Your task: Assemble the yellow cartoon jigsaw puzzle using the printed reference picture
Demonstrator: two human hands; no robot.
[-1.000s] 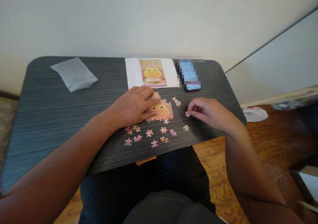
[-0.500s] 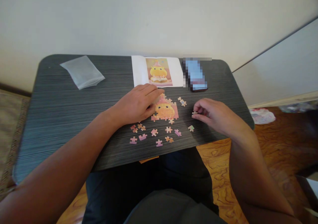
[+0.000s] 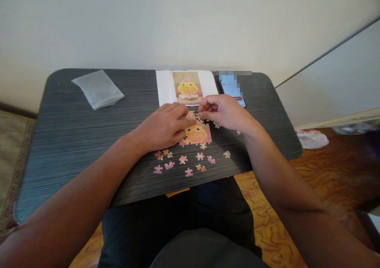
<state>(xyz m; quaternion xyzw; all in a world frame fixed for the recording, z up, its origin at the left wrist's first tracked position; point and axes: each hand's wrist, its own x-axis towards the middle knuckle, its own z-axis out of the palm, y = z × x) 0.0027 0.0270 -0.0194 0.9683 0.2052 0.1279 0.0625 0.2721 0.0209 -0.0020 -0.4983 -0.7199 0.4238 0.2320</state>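
A partly joined jigsaw puzzle (image 3: 196, 133) with a yellow cartoon animal lies on the dark table. My left hand (image 3: 166, 125) rests on its left side, fingers stretched out over the upper part. At the puzzle's top right edge, my right hand (image 3: 221, 111) is closed in a pinch on a puzzle piece (image 3: 198, 116), which its fingertips partly cover. Several loose pieces (image 3: 183, 160) are scattered below the puzzle. One greenish piece (image 3: 227, 154) lies off to the right, and another piece (image 3: 238, 132) is beside my right wrist. A patterned piece (image 3: 217, 124) shows under my right hand.
Behind the puzzle is a printed sheet (image 3: 164, 88) with a picture of the same animal. A phone (image 3: 233, 88), partly blurred out, lies right of the sheet. A clear plastic bag (image 3: 99, 90) is at the table's far left. The wall (image 3: 190, 26) stands behind the table (image 3: 74, 141).
My right hand has moved left and away from me, from the table's right side to the puzzle's top right edge. A loose piece now shows by its wrist. My left hand has hardly moved.
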